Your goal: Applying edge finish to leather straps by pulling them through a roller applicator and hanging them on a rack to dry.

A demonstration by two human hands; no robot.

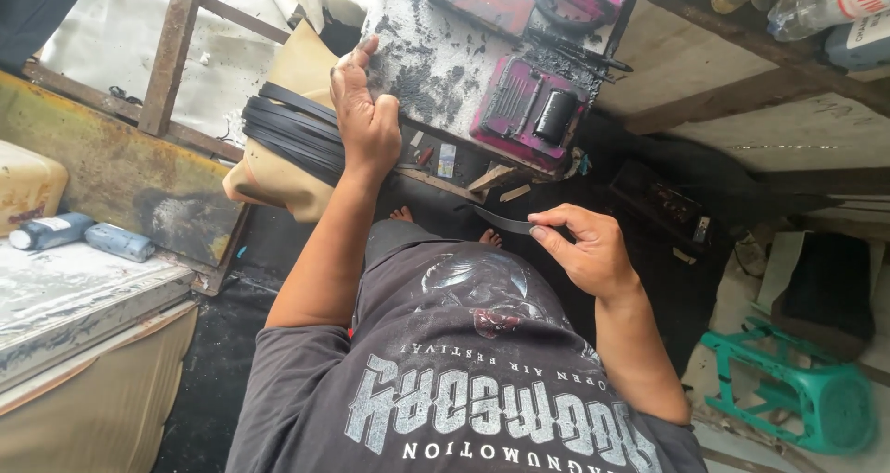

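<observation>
Here, black strip (501, 218) pinched in right hand (586, 249) fingertips.

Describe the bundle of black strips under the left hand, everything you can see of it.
The bundle of black strips is a stack of long, thin, flat bands, dark and matte, rubber or leather by the look. They lie roughly parallel, slightly fanned at the upper end, slanting across a tan sheet at the edge of a soot-stained worktop. The left hand rests on their right end, covering it. The right hand pinches a separate single strip, apart from the bundle.
</observation>
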